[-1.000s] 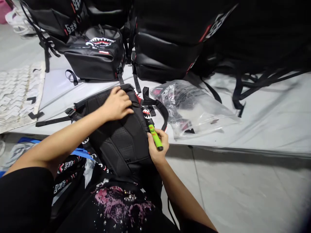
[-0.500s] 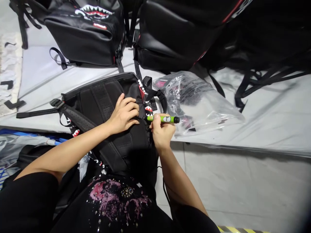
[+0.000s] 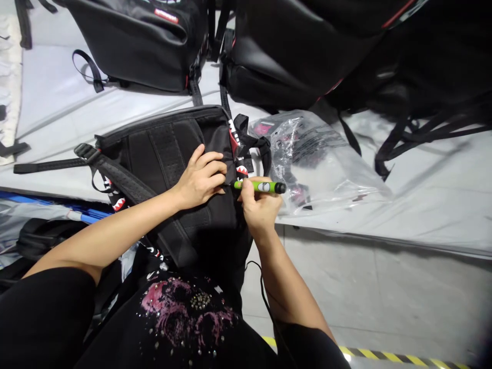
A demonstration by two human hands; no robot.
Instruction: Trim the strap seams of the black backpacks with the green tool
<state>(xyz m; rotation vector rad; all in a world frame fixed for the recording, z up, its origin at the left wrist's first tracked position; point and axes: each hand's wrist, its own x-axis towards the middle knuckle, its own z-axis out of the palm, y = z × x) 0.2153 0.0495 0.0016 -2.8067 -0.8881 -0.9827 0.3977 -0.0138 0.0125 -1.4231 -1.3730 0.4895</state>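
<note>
A black backpack lies with its padded back panel and straps upward, at the table's front edge against my body. My left hand rests on the panel with its fingers slightly apart, pressing on the fabric. In my right hand is a green marker, held level with its black end to the right. Its tip points left and meets the backpack near the shark-print side trim, close to my left fingertips. The exact contact point is hard to see.
A clear plastic bag lies right of the backpack on the white-covered table. Large black bags stand along the back. Blue-edged plastic packaging is below the table at left. A thin cable hangs by my right arm.
The view has shifted slightly, so the bags at the back sit higher in the frame. Both hands stay at nearly the same place on the backpack, with the marker still held.
</note>
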